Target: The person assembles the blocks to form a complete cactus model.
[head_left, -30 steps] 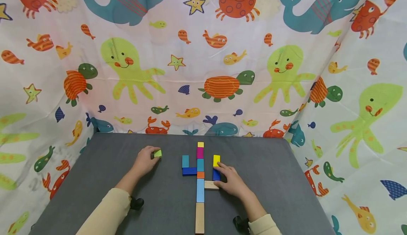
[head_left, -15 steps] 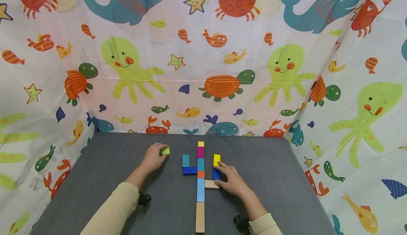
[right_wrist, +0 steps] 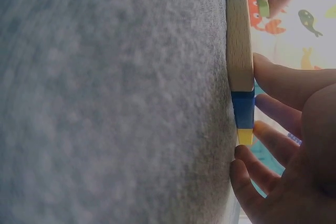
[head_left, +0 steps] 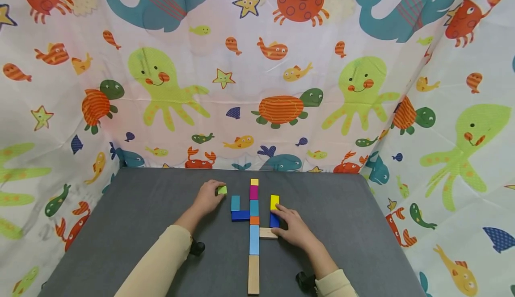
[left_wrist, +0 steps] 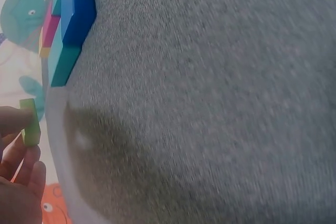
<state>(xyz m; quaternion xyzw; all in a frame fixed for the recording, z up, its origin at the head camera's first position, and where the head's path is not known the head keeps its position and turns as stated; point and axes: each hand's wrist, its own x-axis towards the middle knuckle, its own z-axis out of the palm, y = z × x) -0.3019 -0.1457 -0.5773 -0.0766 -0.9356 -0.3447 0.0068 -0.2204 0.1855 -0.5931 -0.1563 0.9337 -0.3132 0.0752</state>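
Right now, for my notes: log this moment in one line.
left hand: pinches green block, near teal block | right hand: rests against wooden block, dark blue block

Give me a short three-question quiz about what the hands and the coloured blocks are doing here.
1. True or false: the left hand pinches a small lime-green block.
2. Which block touches the right hand? A) the magenta block B) the short plain wooden block C) the long wooden block at the near end
3. Fill in: the block at the far end of the centre column is ____.

Key: 1 true; 2 B; 3 yellow.
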